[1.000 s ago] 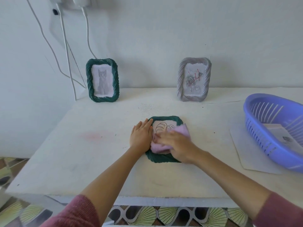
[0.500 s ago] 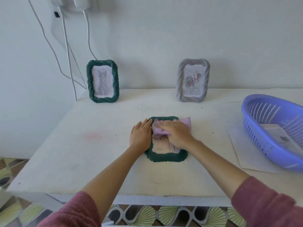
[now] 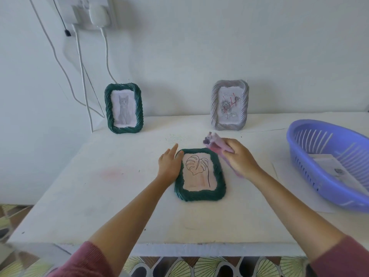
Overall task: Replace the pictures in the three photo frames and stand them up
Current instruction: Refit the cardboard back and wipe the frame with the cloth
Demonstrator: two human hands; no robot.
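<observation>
The leaf frame [image 3: 199,196] lies flat on its back in the middle of the tabletop [image 3: 99,196], face up, towards the near edge. It is dark green with a twisted rim, and the picture [image 3: 197,168] in it is a line drawing of a leaf on a stem, on pale pinkish paper.

The left hand [image 3: 169,163] rests flat on the tabletop at the frame's left side. Its fingers are straight and close together, and the thumb touches the rim near the far left corner. The right hand [image 3: 240,159] is just right of the frame's far right corner, lifted off it. Its fingers are curled tight round a bunched lilac-pink cloth [image 3: 214,142], which sticks out to the far left of the fist and is blurred.

Two more frames stand upright at the far edge against the wall [image 3: 199,47], well apart from each other. The cat frame [image 3: 125,129], also dark green, is on the left and shows a sitting grey cat. The grey frame [image 3: 214,104] is on the right and shows a rose.

On the right side sits a purple slotted basket [image 3: 311,172] with papers [image 3: 327,162] in it, partly cut off by the picture's edge. It rests on a white sheet [image 3: 289,186] lying on the tabletop.

On the wall at far left a white charger [image 3: 97,13] is plugged in, and cables [image 3: 81,76] hang down behind the cat frame. Below the near edge I can see a floor [image 3: 189,266] with a leaf-like pattern.
</observation>
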